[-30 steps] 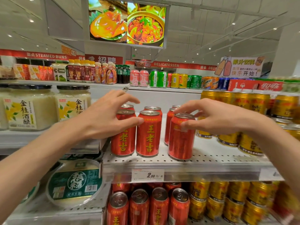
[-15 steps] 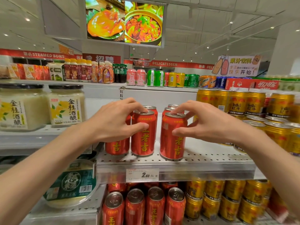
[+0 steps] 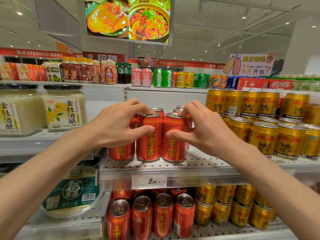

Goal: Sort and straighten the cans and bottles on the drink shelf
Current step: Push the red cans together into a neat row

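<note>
Near the front edge of the perforated shelf (image 3: 204, 164), just above a price tag (image 3: 149, 181): three red cans in a row, upright, sides touching. Left hand (image 3: 114, 125) curled round the middle can (image 3: 149, 142), thumb on its front, fingertip on its lid, palm covering much of the left can (image 3: 121, 152). Right hand (image 3: 202, 129) pinching the right can (image 3: 174, 144), thumb on its front, fingertips on its rim. Further right, stacked gold cans (image 3: 265, 137). Left, on the next shelf over, white jars (image 3: 63, 108).
</note>
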Action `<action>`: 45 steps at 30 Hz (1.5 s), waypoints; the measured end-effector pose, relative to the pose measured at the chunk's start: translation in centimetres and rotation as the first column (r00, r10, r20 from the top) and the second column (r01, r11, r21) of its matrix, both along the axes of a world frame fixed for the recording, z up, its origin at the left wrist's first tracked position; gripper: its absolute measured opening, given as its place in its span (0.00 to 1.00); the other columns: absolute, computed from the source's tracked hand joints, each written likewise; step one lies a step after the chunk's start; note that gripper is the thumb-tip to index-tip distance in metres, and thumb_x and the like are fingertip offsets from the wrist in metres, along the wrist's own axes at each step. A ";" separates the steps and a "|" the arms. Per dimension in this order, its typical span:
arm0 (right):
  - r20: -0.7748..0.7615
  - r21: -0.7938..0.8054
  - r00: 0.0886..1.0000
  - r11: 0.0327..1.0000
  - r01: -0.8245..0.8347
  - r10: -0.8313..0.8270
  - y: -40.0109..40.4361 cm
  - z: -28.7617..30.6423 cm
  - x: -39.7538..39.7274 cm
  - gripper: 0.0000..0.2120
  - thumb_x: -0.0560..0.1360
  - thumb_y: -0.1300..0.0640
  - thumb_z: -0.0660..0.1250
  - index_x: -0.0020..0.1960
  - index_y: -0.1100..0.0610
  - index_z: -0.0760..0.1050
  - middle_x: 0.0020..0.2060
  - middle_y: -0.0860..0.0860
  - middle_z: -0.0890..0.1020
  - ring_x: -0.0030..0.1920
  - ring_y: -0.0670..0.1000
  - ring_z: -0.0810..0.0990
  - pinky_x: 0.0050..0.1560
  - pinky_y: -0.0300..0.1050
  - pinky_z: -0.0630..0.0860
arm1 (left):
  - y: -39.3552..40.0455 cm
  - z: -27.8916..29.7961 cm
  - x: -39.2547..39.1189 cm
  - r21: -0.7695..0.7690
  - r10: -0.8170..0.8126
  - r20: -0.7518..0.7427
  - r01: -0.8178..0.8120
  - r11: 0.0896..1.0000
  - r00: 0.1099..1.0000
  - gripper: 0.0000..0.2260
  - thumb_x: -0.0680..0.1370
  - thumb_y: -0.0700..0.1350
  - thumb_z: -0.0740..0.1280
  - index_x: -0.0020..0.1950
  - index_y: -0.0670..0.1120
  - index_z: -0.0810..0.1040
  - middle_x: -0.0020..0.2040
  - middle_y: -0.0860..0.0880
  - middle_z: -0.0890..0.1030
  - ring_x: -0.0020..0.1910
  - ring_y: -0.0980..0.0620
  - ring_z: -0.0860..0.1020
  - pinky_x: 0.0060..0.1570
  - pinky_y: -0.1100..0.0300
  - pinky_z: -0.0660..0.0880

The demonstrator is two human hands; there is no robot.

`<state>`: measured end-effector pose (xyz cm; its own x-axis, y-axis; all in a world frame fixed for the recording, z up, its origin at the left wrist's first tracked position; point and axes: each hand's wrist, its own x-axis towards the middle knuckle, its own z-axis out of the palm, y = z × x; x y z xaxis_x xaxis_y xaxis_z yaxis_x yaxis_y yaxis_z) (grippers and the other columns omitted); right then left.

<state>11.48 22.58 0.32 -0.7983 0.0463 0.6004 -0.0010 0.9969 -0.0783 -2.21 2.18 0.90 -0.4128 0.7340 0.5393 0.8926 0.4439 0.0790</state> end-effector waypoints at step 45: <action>0.131 -0.541 0.962 0.830 -0.133 0.240 8.7 1.5 1.2 0.21 0.67 0.43 0.79 0.55 0.43 0.74 0.58 0.45 0.82 0.58 0.46 0.82 0.59 0.54 0.81 | 4.9 1.8 2.3 -0.054 -0.084 0.105 0.090 0.994 0.991 0.20 0.74 0.64 0.68 0.61 0.56 0.76 0.53 0.58 0.77 0.50 0.56 0.76 0.47 0.61 0.72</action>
<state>12.71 31.31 1.77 -0.9175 0.1487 0.3689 -0.1154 0.7881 -0.6046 0.05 7.12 2.71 -0.3970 0.7988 0.4521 0.9165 0.3716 0.1482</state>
